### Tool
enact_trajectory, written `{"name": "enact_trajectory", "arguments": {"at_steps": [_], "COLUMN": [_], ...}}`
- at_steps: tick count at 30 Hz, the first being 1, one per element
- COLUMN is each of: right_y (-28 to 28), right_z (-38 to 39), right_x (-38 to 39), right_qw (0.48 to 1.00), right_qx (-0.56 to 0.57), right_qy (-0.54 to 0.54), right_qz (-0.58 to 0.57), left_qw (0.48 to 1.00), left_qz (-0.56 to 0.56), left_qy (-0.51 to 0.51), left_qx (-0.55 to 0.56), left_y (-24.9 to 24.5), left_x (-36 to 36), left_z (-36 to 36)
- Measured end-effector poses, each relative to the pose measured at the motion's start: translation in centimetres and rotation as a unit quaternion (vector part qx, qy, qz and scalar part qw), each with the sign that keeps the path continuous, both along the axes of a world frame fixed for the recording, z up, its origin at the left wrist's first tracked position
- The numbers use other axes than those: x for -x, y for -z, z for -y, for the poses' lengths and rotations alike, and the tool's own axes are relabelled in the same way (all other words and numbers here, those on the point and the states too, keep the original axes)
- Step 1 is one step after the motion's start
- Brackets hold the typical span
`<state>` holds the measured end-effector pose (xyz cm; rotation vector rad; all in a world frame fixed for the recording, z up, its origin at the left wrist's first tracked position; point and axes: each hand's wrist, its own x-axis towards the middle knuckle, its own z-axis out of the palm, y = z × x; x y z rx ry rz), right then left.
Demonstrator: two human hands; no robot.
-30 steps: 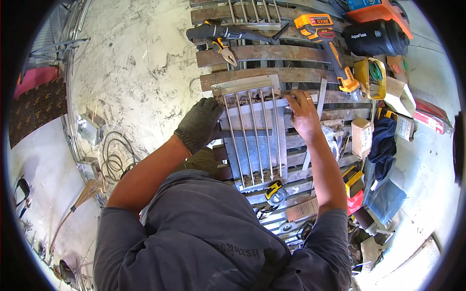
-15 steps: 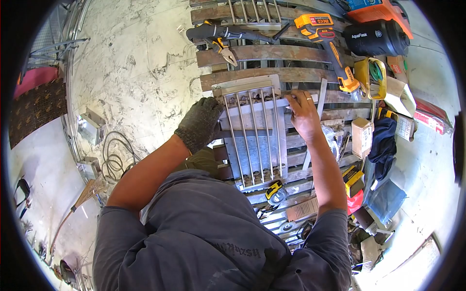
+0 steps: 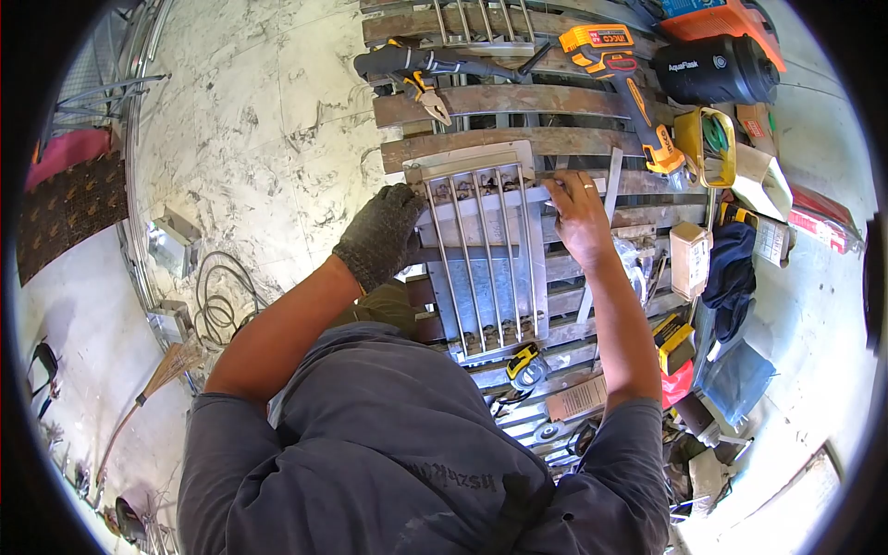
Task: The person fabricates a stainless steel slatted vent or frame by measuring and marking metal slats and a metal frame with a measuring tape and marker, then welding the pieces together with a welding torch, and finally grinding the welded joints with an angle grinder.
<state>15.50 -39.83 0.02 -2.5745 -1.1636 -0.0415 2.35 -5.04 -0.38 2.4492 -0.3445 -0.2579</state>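
Observation:
A metal grille point(image 3: 500, 264) of several thin parallel rods lies over a flat metal plate point(image 3: 462, 165) on the wooden slats. My left hand point(image 3: 384, 231), in a dark knitted glove, is closed around the left end of the grille's upper crossbar. My bare right hand point(image 3: 579, 215), with a ring on one finger, pinches the crossbar's right end. A narrow dark flat strip point(image 3: 472, 252) runs crosswise beneath the rods from near the gloved hand; whether that hand touches it is hidden. Just below the grille's lower end sits a yellow and black tape measure point(image 3: 525, 367).
Pliers point(image 3: 428, 97), an angle grinder point(image 3: 398, 63) and an orange cordless tool point(image 3: 638, 102) lie on the slats point(image 3: 499, 104) beyond the grille. A black flask point(image 3: 712, 69), a yellow container point(image 3: 705, 148) and small boxes point(image 3: 689, 262) line the right side. Coiled cable point(image 3: 222, 296) lies left.

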Motion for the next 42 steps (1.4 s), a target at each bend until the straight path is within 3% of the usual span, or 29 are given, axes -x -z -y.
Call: {"name": "enact_trajectory", "arguments": {"at_steps": [42], "right_y": [0.56], "right_z": [0.45], "right_x": [0.03], "right_qw": [1.0], "right_qx": [0.005], "right_qy": [0.0], "right_qz": [-0.012], "left_qw": [1.0], "left_qz": [-0.012], "left_qy": [-0.014], "left_qx": [0.019], "left_y": [-0.51], "left_x": [-0.35], "left_z": [-0.35]}}
